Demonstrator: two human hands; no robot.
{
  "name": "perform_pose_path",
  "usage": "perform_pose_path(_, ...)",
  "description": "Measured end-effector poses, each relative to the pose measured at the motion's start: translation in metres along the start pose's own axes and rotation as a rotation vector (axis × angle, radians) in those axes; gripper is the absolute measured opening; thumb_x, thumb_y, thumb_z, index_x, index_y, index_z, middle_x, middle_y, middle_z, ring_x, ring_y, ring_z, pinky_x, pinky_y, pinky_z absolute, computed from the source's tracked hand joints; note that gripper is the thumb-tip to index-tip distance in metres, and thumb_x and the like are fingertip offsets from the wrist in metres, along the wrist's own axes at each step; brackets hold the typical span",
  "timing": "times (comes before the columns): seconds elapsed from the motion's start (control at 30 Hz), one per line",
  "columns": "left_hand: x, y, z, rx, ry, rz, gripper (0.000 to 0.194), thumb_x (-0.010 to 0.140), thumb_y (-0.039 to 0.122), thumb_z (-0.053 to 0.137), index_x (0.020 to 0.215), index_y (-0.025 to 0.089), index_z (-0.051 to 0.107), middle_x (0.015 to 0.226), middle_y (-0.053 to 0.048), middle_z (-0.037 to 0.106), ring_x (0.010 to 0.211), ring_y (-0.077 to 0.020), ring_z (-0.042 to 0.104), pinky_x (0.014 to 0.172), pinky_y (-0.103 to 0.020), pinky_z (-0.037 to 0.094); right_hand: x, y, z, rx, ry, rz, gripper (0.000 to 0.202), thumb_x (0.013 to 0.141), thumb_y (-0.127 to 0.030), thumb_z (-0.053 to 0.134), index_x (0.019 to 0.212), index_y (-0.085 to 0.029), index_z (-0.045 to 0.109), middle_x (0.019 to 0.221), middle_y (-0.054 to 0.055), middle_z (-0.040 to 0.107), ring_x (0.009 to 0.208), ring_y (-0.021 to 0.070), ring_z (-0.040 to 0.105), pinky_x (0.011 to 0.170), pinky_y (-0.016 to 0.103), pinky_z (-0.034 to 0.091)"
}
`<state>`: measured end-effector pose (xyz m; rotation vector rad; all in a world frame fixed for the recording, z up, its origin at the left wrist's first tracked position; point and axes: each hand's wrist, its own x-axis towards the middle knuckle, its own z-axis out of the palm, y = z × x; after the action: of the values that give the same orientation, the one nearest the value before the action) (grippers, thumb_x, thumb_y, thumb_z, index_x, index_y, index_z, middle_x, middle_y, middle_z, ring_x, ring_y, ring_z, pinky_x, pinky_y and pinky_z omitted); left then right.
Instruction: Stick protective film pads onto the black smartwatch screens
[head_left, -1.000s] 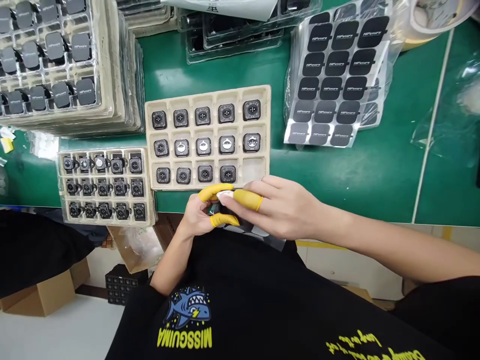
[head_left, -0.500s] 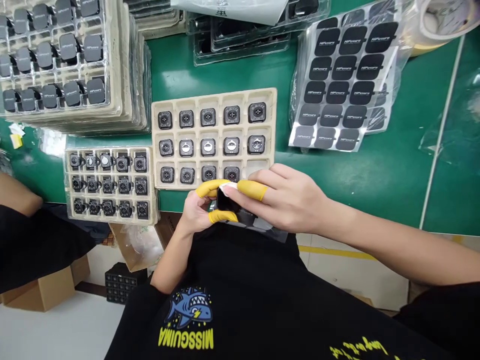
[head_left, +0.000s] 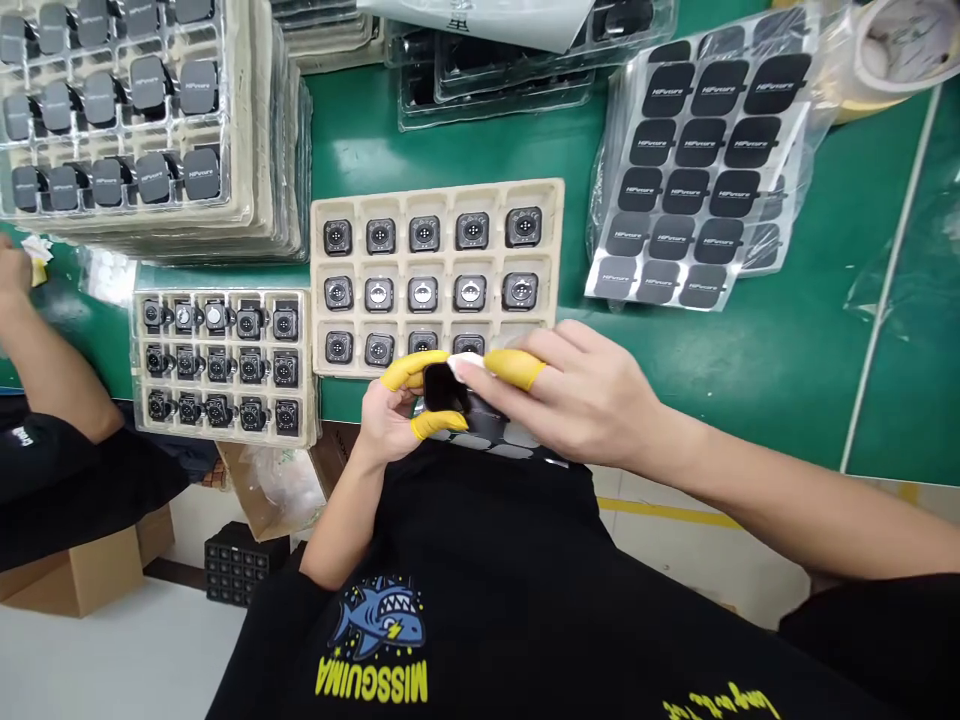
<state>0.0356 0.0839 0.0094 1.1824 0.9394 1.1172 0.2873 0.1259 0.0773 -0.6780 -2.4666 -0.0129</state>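
A big green bench (head_left: 750, 360) holds a tall stack of cream and see-through trays (head_left: 259, 140). Beside it is one wide cream tray (head_left: 447, 262) with square black watch bodies in its cups. Shiny sheets of black stickers (head_left: 671, 215) lie to its right. In front of the wide tray, the left hand (head_left: 386, 415) holds a small black watch (head_left: 441, 388) by its sides. The right hand (head_left: 592, 400) pinches a tiny white wad (head_left: 466, 362) against it.

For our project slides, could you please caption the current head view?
Left hand holding a black watch, right hand holding a white cloth at its edge, near a tray of watches.
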Motion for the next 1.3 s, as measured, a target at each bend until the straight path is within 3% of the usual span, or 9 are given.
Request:
perform_pose_path(0.17,-0.006,0.005,-0.007,0.004,0.055,-0.019,0.082,0.066,0.06,0.107,0.136,0.026,0.08,0.099,-0.003,0.087,0.086,-0.0245,0.088,0.083,-0.037,0.075,-0.02,0.0,-0.016,0.141,0.029,0.27,0.074,0.102,0.0,0.057,0.167,-0.037,0.058,0.1,0.005,0.077,0.078,0.0256,0.057,0.066,0.039,0.047)
perform_pose_path(0.27,-0.003,0.01,-0.008,0.02,0.016,0.013,0.085,0.062,0.061,0.108,0.134,0.027,0.081,0.11,-0.006,0.088,0.098,-0.0292,0.089,0.091,-0.04,0.076,-0.017,-0.006,-0.023,0.226,-0.015,0.309,0.069,0.106,-0.006,0.061,0.163,-0.045,0.061,0.102,0.003,0.079,0.078,0.0255,0.06,0.068,0.04,0.048)
perform_pose_path(0.37,0.0,0.012,-0.006,0.029,0.005,0.06,0.084,0.062,0.056,0.109,0.135,0.025,0.082,0.117,-0.009,0.089,0.104,-0.0307,0.09,0.094,-0.04,0.076,-0.006,-0.011,-0.024,0.267,-0.007,0.203,0.051,0.11,-0.013,0.063,0.157,-0.034,0.066,0.099,0.004,0.08,0.081,0.0246,0.066,0.068,0.04,0.047)
perform_pose_path(0.5,0.003,0.01,-0.003,0.072,-0.026,0.154,0.088,0.059,0.055,0.111,0.136,0.023,0.082,0.116,-0.009,0.091,0.102,-0.0301,0.091,0.092,-0.036,0.076,0.005,-0.013,-0.024,0.226,-0.046,0.009,0.037,0.108,-0.009,0.065,0.144,-0.017,0.069,0.099,0.007,0.08,0.092,0.0228,0.07,0.071,0.038,0.049)
perform_pose_path(0.67,0.002,0.004,-0.004,0.118,-0.047,0.285,0.08,0.072,0.051,0.106,0.143,0.027,0.079,0.113,-0.006,0.092,0.094,-0.0243,0.091,0.085,-0.028,0.075,0.013,-0.015,-0.017,0.171,-0.06,-0.132,0.03,0.108,-0.01,0.068,0.135,-0.018,0.075,0.101,0.004,0.078,0.093,0.0192,0.069,0.071,0.037,0.046)
perform_pose_path(0.8,-0.002,-0.002,-0.007,0.216,-0.05,0.237,0.08,0.069,0.058,0.107,0.137,0.023,0.082,0.116,-0.009,0.092,0.098,-0.0276,0.091,0.088,-0.032,0.075,0.018,-0.011,-0.007,0.031,-0.012,-0.097,0.028,0.109,-0.012,0.066,0.134,-0.016,0.077,0.101,0.007,0.078,0.093,0.0219,0.066,0.068,0.038,0.043)
perform_pose_path(0.9,-0.006,-0.004,-0.007,0.171,0.035,0.179,0.08,0.068,0.057,0.108,0.136,0.024,0.082,0.113,-0.008,0.092,0.098,-0.0277,0.091,0.091,-0.034,0.076,0.012,-0.003,-0.006,-0.027,-0.015,-0.033,0.031,0.106,-0.007,0.064,0.134,-0.011,0.076,0.094,0.009,0.076,0.09,0.0245,0.064,0.068,0.039,0.044)
perform_pose_path(1.1,-0.005,0.003,-0.006,-0.016,0.047,0.149,0.083,0.061,0.052,0.111,0.135,0.026,0.083,0.109,-0.005,0.091,0.09,-0.0232,0.09,0.083,-0.028,0.074,-0.005,0.008,-0.02,0.17,-0.035,0.2,0.05,0.107,-0.003,0.057,0.148,-0.03,0.068,0.105,0.005,0.076,0.083,0.0203,0.063,0.067,0.035,0.049)
perform_pose_path(1.3,-0.001,0.0,-0.004,0.009,0.004,0.204,0.086,0.061,0.057,0.109,0.137,0.026,0.083,0.113,-0.006,0.091,0.098,-0.0267,0.09,0.091,-0.034,0.076,0.007,0.002,-0.022,0.278,-0.074,0.167,0.044,0.11,-0.007,0.053,0.144,-0.031,0.069,0.105,0.004,0.079,0.084,0.021,0.065,0.073,0.037,0.051)
